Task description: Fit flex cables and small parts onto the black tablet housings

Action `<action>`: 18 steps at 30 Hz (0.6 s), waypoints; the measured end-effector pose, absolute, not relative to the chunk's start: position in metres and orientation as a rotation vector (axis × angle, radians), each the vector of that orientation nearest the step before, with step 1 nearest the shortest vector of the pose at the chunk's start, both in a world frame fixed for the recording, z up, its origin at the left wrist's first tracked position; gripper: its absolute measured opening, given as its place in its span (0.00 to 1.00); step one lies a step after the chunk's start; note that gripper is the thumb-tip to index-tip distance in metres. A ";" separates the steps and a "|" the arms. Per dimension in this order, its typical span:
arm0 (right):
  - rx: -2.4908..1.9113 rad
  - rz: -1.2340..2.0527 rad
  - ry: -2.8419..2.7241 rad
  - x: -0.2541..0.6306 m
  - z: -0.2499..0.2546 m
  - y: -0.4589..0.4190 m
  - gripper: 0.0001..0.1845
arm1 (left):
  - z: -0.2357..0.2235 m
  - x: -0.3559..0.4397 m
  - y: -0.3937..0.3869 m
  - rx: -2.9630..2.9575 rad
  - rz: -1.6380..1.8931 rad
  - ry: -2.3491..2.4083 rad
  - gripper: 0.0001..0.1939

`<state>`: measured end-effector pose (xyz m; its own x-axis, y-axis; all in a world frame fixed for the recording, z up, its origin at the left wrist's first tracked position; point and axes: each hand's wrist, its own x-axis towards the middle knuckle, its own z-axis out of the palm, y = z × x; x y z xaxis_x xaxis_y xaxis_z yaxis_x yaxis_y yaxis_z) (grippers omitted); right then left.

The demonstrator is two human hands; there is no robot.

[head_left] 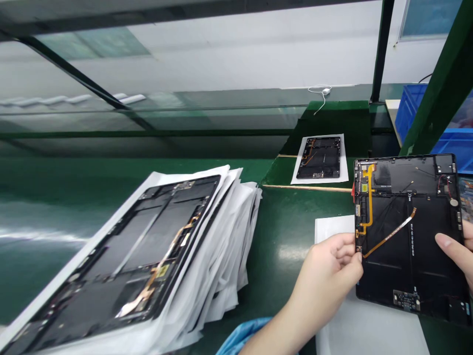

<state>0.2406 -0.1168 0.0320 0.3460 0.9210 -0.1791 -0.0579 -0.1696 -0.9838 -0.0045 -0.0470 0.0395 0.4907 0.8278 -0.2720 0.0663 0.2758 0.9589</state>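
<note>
A black tablet back housing (391, 231) is held up at the right, its inner side facing me. An orange flex cable runs down its left part, and a loose flex strip (393, 231) slants across the middle. My left hand (328, 271) pinches the housing's left edge. On the opposite edge, my right hand (460, 251) grips with the thumb lying over the inner face; the frame's border cuts off the rest of it. White paper sheets (373, 330) lie on the green bench below the housing.
To the left stands a tall stack of similar housings (148, 246) interleaved with white paper (218, 276). Another housing (320, 158) rests on a sheet farther back. Blue bins (410, 108) sit behind a green post (439, 79) at the right. A white cable (321, 93) lies at the back.
</note>
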 end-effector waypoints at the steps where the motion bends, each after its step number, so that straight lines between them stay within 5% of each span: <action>1: -1.456 1.092 -0.822 0.241 0.032 -0.117 0.23 | 0.039 -0.005 -0.047 1.193 0.629 0.946 0.09; 18: -1.461 1.096 -0.728 0.240 0.036 -0.104 0.30 | 0.044 -0.006 -0.045 0.872 0.566 0.742 0.19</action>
<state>0.2397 -0.1037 0.0360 0.3797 0.8954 -0.2325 -0.1333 -0.1958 -0.9715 -0.0056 -0.0448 0.0442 0.6204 0.7061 -0.3415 -0.1423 0.5295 0.8363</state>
